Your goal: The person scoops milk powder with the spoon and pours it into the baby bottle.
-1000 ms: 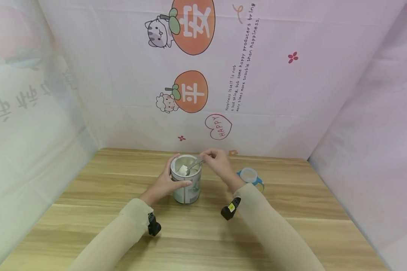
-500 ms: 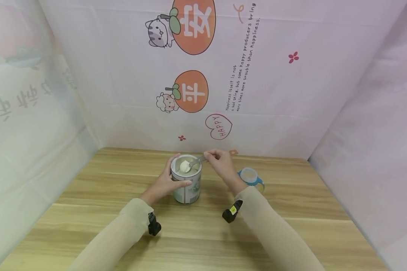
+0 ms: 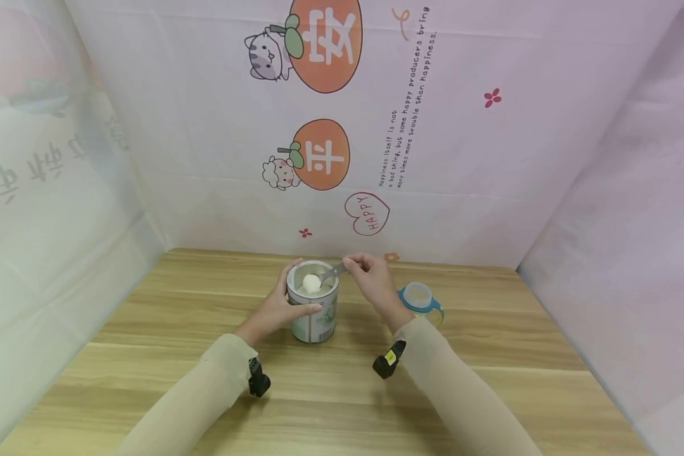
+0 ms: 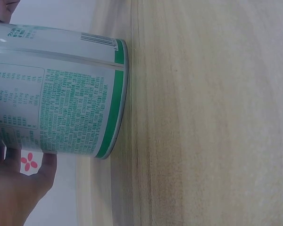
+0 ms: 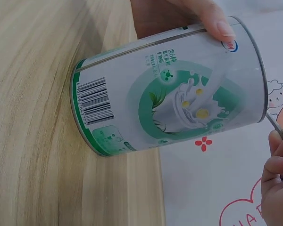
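Observation:
A white and green milk powder can (image 3: 315, 316) stands upright on the wooden table, its top uncovered. My left hand (image 3: 278, 310) grips the can from its left side, the thumb lying across the front near the rim. With the fingertips of my right hand (image 3: 373, 278) I pinch the handle of a metal spoon (image 3: 336, 271) that slants over the can's right rim. The spoon's bowl bears a rounded heap of off-white powder (image 3: 311, 283) inside the can's mouth. In the right wrist view, the can's barcode and green milk-splash picture show, with my right hand (image 5: 278, 179) just past its rim.
Right of the can, behind my right wrist, sits a clear container with a blue rim and handle (image 3: 418, 297). A white printed cloth (image 3: 444, 190) rises at the table's back edge, and more cloth hangs at both sides.
The powder on the spoon has come up higher in the can's mouth and now looks like a rounded mound. My right hand has shifted slightly right; my left hand keeps its hold.

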{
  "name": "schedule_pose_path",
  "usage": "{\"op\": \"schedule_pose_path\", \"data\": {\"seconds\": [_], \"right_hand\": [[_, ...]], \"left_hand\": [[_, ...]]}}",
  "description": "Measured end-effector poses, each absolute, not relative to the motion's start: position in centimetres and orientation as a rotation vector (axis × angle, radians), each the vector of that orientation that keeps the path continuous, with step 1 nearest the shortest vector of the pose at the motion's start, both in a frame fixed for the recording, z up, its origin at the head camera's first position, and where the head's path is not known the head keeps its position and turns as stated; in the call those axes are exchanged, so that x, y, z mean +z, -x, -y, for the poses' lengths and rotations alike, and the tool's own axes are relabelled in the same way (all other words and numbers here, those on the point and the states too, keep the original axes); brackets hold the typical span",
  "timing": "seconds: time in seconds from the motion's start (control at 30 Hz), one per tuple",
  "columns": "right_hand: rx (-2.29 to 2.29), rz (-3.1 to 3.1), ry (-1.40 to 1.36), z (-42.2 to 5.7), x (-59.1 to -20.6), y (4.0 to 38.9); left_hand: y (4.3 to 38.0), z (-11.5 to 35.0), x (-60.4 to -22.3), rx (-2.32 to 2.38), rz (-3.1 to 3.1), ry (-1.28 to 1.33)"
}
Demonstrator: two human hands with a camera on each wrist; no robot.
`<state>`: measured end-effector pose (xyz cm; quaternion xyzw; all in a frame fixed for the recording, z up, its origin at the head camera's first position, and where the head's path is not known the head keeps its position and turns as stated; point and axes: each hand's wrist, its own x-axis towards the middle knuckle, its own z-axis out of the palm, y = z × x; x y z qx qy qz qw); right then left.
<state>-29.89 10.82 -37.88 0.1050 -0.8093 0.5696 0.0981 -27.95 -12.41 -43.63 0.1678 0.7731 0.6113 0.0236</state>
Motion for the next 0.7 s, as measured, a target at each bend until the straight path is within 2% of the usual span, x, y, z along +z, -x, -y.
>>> {"op": "schedule_pose_path", "data": {"seconds": [0.7], "right_hand": [[1.622,2.409,-0.282,-10.81,-37.81,29.76]], "left_hand": [[28.33,12.43,-43.99,1.878,-2.398,-0.516]]}}
